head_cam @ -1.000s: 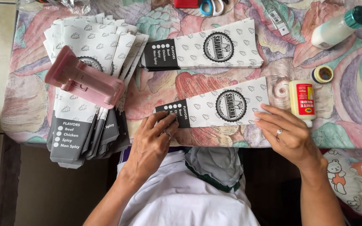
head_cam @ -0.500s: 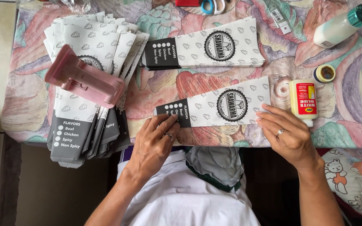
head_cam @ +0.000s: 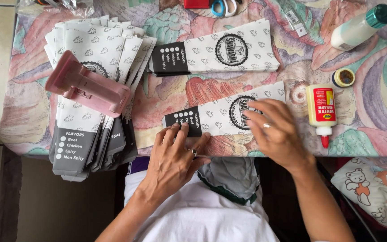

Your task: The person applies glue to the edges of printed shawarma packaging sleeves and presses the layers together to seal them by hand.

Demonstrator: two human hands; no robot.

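A flat white paper sleeve [head_cam: 220, 114] with a black end and a round black emblem lies near the table's front edge. My left hand [head_cam: 175, 154] presses its fingertips on the black end of that sleeve. My right hand [head_cam: 276, 130] lies flat over the sleeve's middle and covers part of the emblem; a ring shows on one finger. Neither hand grips anything. A small pile of the same sleeves [head_cam: 220, 49] lies just beyond.
A large fanned stack of sleeves [head_cam: 90, 89] hangs over the left front edge, with a pink plastic tool [head_cam: 88, 85] on top. A glue bottle [head_cam: 321, 110], a tape roll [head_cam: 343, 77] and a white bottle with a teal cap [head_cam: 359, 27] lie right. Scissors [head_cam: 225, 6] sit at the back.
My right hand has slid left from the sleeve's right end onto its middle, over the emblem. The left hand has stayed on the black end.
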